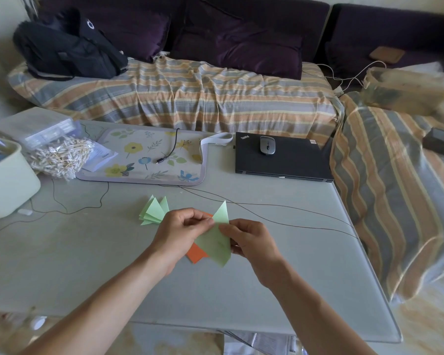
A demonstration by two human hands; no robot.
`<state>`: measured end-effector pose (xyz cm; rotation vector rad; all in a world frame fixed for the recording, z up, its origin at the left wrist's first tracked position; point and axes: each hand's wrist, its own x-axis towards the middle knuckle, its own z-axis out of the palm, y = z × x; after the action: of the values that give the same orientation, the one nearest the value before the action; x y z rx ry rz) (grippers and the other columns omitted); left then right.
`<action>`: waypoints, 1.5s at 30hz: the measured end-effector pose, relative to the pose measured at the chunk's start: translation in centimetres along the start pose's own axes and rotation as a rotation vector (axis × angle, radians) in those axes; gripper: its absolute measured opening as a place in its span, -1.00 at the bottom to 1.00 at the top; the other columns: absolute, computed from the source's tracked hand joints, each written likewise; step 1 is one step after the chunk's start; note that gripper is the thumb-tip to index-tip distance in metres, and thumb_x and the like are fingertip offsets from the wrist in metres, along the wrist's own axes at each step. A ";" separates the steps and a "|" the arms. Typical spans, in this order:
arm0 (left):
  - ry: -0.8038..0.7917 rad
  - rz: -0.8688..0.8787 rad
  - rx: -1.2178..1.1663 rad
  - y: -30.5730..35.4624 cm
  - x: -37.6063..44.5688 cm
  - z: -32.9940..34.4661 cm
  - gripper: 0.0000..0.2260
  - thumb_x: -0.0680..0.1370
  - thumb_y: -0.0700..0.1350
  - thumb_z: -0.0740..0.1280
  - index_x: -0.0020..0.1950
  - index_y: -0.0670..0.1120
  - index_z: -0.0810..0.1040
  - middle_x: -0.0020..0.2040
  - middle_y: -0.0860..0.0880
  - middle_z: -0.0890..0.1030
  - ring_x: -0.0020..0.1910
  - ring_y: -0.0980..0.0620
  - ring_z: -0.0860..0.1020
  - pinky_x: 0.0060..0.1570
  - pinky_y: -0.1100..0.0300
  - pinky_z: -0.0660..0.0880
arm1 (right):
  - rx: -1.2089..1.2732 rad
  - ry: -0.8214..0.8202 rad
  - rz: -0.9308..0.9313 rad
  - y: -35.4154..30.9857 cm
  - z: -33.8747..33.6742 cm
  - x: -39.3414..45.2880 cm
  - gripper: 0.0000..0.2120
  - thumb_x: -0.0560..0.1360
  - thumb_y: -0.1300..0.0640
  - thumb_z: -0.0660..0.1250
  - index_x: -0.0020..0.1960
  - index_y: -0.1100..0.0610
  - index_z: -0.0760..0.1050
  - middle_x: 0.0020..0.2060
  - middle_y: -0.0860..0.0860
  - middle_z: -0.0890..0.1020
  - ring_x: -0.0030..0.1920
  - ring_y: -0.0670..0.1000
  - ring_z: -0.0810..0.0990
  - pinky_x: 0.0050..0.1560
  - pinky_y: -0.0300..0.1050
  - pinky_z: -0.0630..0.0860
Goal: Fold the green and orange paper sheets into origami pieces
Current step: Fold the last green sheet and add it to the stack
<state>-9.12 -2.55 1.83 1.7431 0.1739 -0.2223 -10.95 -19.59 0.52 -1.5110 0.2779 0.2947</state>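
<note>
Both hands, left hand (180, 231) and right hand (249, 242), pinch green paper (215, 244) over orange paper (196, 254), beside folded green pieces (154, 211).

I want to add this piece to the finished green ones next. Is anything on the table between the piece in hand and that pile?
Nothing visible lies between them except the left hand itself, which with the right hand pinches the green piece. The folded green pile sits just beyond that hand's knuckles on bare table.
</note>
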 end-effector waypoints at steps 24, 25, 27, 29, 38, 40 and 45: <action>0.146 -0.049 -0.118 0.1 0.4 -0.4 -0.96 0.52 -0.14 0.50 -0.10 -0.09 0.71 -0.16 -0.05 0.72 -0.22 0.06 0.61 -0.15 0.23 0.52 | -0.037 -0.007 0.002 0.1 0.0 0.0 -0.80 0.54 0.15 0.47 -0.03 0.32 0.66 -0.26 0.10 0.66 -0.24 0.04 0.56 0.01 0.00 0.63; 0.155 -0.052 -0.123 0.1 0.6 -0.6 -0.96 0.52 -0.13 0.51 -0.10 -0.08 0.72 -0.15 -0.04 0.72 -0.20 0.05 0.60 -0.11 0.19 0.51 | -0.040 -0.010 0.002 0.1 0.0 0.0 -0.81 0.54 0.16 0.46 -0.03 0.33 0.66 -0.28 0.10 0.66 -0.26 0.04 0.55 -0.02 -0.03 0.61; 0.162 -0.056 -0.129 0.1 0.6 -0.6 -0.97 0.52 -0.12 0.51 -0.10 -0.07 0.72 -0.16 -0.01 0.72 -0.19 0.06 0.60 -0.11 0.18 0.50 | -0.050 -0.015 -0.006 0.1 0.0 0.0 -0.82 0.56 0.19 0.45 -0.03 0.34 0.65 -0.31 0.11 0.67 -0.30 0.04 0.55 -0.07 -0.06 0.58; 0.168 -0.062 -0.135 0.0 0.6 -0.6 -0.97 0.52 -0.13 0.51 -0.11 -0.06 0.72 -0.19 0.02 0.71 -0.21 0.07 0.60 -0.13 0.20 0.49 | -0.048 -0.014 -0.008 0.0 -0.1 0.0 -0.82 0.56 0.20 0.44 -0.04 0.34 0.65 -0.32 0.11 0.67 -0.33 0.02 0.55 -0.10 -0.08 0.58; -0.041 -0.186 -0.112 -0.1 0.6 -0.4 -0.90 0.51 -0.10 0.45 -0.08 -0.13 0.69 -0.08 -0.15 0.73 -0.09 -0.23 0.68 0.09 -0.05 0.59 | -0.070 0.000 -0.009 0.1 -0.2 0.2 -0.88 0.55 0.26 0.41 -0.18 0.19 0.58 -0.30 0.06 0.58 -0.29 0.01 0.55 -0.14 -0.11 0.56; -0.052 -0.157 -0.106 -0.2 0.5 -0.4 -0.86 0.51 -0.05 0.48 -0.07 -0.12 0.70 -0.08 -0.17 0.74 -0.08 -0.24 0.70 0.01 -0.06 0.62 | -0.089 -0.053 -0.003 0.3 -0.1 0.2 -0.84 0.55 0.26 0.41 -0.21 0.15 0.57 -0.31 0.05 0.59 -0.30 0.02 0.56 -0.14 -0.11 0.56; -0.049 -0.126 -0.106 -0.2 0.2 -0.4 -0.91 0.54 -0.12 0.48 -0.14 -0.11 0.70 -0.19 -0.09 0.72 -0.24 -0.05 0.64 -0.19 0.12 0.51 | -0.074 -0.064 -0.008 0.3 0.2 0.0 -0.88 0.57 0.22 0.39 -0.14 0.21 0.60 -0.30 0.01 0.60 -0.30 -0.05 0.57 -0.12 -0.16 0.60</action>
<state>-8.95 -2.13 1.68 1.6217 0.2561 -0.3413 -11.06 -19.40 0.23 -1.5720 0.2119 0.3494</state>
